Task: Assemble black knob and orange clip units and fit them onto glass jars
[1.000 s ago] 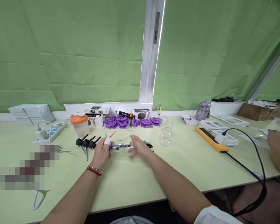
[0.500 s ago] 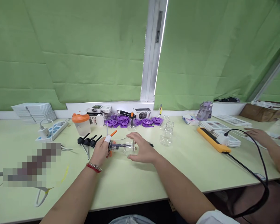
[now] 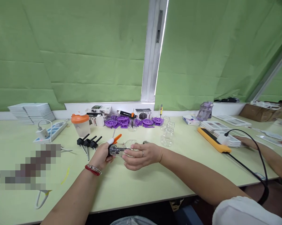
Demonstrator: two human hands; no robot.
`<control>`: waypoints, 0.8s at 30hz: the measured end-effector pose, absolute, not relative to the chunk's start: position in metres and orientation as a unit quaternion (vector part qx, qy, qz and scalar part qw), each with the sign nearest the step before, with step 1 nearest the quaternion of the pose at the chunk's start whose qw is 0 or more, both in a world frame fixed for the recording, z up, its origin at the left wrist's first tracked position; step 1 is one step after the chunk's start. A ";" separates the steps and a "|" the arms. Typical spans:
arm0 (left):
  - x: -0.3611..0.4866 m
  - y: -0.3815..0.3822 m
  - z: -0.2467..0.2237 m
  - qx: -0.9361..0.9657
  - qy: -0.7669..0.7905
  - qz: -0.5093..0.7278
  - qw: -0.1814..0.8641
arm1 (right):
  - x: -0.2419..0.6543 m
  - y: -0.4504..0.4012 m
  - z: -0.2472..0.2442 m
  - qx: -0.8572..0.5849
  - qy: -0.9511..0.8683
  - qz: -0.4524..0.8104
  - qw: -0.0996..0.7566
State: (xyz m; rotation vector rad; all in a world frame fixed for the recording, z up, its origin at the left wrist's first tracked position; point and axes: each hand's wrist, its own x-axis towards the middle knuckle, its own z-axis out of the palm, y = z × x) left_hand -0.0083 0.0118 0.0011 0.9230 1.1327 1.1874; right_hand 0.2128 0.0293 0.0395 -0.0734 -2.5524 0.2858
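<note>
Above the pale green table (image 3: 141, 184), both my hands hold a small clear glass jar (image 3: 122, 148) lying on its side. My left hand (image 3: 102, 156), with a white wrap on one fingertip and a red bracelet at the wrist, grips the jar's dark lid end, where an orange-handled tool (image 3: 116, 138) sticks up. My right hand (image 3: 141, 155), with a ring, cups the jar's body from the right and below. A metal rod shows inside the glass.
Three black-capped droppers (image 3: 89, 142) lie left of my hands, with an orange-lidded cup (image 3: 80, 124) and a power strip (image 3: 50, 132) behind. Purple plastic parts (image 3: 131, 122) and empty glass jars (image 3: 167, 135) sit farther back. Another person's arm (image 3: 267, 154) reaches over at right, near a yellow device (image 3: 213, 140) and black cable.
My right hand turned palm-up and closed around the jar, which now sits lifted between both hands. The other person's arm has moved further in along the right edge.
</note>
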 end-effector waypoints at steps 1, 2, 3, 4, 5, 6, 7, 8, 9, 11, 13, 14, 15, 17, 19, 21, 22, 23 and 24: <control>-0.008 0.012 0.001 0.402 0.476 0.519 0.585 | 0.213 0.029 0.040 -0.035 -0.954 0.113 0.276; -0.008 0.011 0.002 0.409 0.465 0.534 0.575 | 0.213 0.029 0.040 -0.055 -0.953 0.120 0.274; -0.007 0.011 0.002 0.417 0.454 0.553 0.561 | 0.212 0.028 0.040 -0.086 -0.947 0.127 0.282; -0.007 0.010 0.003 0.424 0.446 0.574 0.541 | 0.211 0.027 0.039 -0.128 -0.935 0.136 0.302; -0.007 0.010 0.004 0.431 0.441 0.594 0.517 | 0.209 0.027 0.037 -0.180 -0.915 0.151 0.329; -0.006 0.009 0.004 0.439 0.442 0.610 0.489 | 0.207 0.027 0.035 -0.234 -0.888 0.178 0.353; -0.006 0.008 0.005 0.451 0.446 0.622 0.459 | 0.204 0.028 0.033 -0.285 -0.859 0.222 0.363; -0.005 0.007 0.005 0.465 0.454 0.627 0.430 | 0.202 0.029 0.031 -0.331 -0.830 0.279 0.352; -0.005 0.007 0.005 0.480 0.464 0.626 0.404 | 0.200 0.030 0.030 -0.366 -0.804 0.339 0.323; -0.004 0.006 0.005 0.502 0.485 0.609 0.376 | 0.198 0.034 0.028 -0.400 -0.780 0.409 0.253; -0.004 0.007 0.004 0.509 0.497 0.594 0.376 | 0.199 0.035 0.029 -0.386 -0.815 0.363 0.232; -0.005 0.008 0.003 0.505 0.500 0.591 0.382 | 0.201 0.036 0.030 -0.360 -0.848 0.305 0.242; -0.005 0.010 0.002 0.495 0.502 0.594 0.388 | 0.204 0.036 0.032 -0.323 -0.880 0.236 0.256; -0.008 0.014 -0.001 0.462 0.508 0.608 0.398 | 0.212 0.038 0.036 -0.245 -0.923 0.108 0.277; -0.013 0.018 -0.003 0.420 0.512 0.629 0.406 | 0.220 0.044 0.038 -0.213 -0.931 0.013 0.298; -0.017 0.022 -0.005 0.382 0.506 0.655 0.410 | 0.230 0.057 0.036 -0.261 -0.905 -0.037 0.333; -0.019 0.023 -0.005 0.365 0.504 0.667 0.410 | 0.235 0.065 0.033 -0.309 -0.883 -0.045 0.351; -0.020 0.025 -0.005 0.351 0.503 0.676 0.410 | 0.240 0.075 0.028 -0.365 -0.853 -0.043 0.369; -0.021 0.026 -0.006 0.342 0.503 0.680 0.408 | 0.244 0.085 0.023 -0.421 -0.823 -0.028 0.381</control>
